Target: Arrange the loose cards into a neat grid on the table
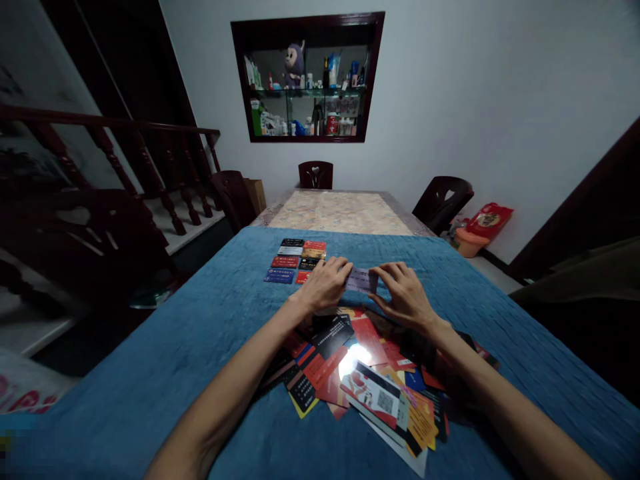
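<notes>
Head view: thin pale-purple rectangular card (361,281), beyond loose multicoloured card heap (327,360), right of two card columns (285,262), over blue fabric tablecloth (213,320).
Left hand (325,283): I pinch its left end.
Right hand (404,293): I pinch its right end.
Step, judged: two-handed handling.
Next move: likely needs light, even grip.

Left of the left forearm (250,360), open blue cloth (190,347) gives a low path up to the card rows (285,262). Between the forearms, a loose card pile (330,347) bars any flat sweep. The left hand (324,283) blocks the rows' near right corner, and a grey card (361,280) spans the gap to the right hand (401,293). Beyond both hands, open cloth reaches the patterned worktop (345,210).
</notes>
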### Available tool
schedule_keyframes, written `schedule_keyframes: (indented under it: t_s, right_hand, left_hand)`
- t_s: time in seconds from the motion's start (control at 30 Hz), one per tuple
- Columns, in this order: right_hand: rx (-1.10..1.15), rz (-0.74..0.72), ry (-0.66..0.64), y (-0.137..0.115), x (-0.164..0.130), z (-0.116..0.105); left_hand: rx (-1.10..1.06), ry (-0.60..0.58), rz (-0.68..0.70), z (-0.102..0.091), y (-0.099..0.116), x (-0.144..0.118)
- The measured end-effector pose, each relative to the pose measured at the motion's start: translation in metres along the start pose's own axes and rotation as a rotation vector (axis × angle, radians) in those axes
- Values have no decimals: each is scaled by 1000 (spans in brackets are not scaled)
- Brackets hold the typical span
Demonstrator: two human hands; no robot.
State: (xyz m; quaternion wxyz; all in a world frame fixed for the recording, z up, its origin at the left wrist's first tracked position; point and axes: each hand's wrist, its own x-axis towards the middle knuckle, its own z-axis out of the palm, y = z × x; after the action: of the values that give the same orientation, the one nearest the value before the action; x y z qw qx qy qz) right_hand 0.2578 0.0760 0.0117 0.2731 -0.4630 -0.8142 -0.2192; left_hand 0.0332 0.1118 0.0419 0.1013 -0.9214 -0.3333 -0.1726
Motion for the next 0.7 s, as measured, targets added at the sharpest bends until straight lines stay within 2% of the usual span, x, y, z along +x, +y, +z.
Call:
schedule_keyframes:
  t_s: [0.17, 0.3, 0.53, 0.7]
  right_hand:
    - [4, -1, 3, -3, 3, -3]
    - [-3, -6, -25, -8, 10, -1]
    - [-19, -43, -91, -18, 42, 8]
    - [26, -49, -135, -26, 75, 20]
  left_hand:
    - [66, -12, 22, -9, -1, 1]
    - [102, -32, 59, -12, -10, 0]
    - [142, -67, 52, -21, -41, -9]
    - [173, -79, -26, -30, -69, -13]
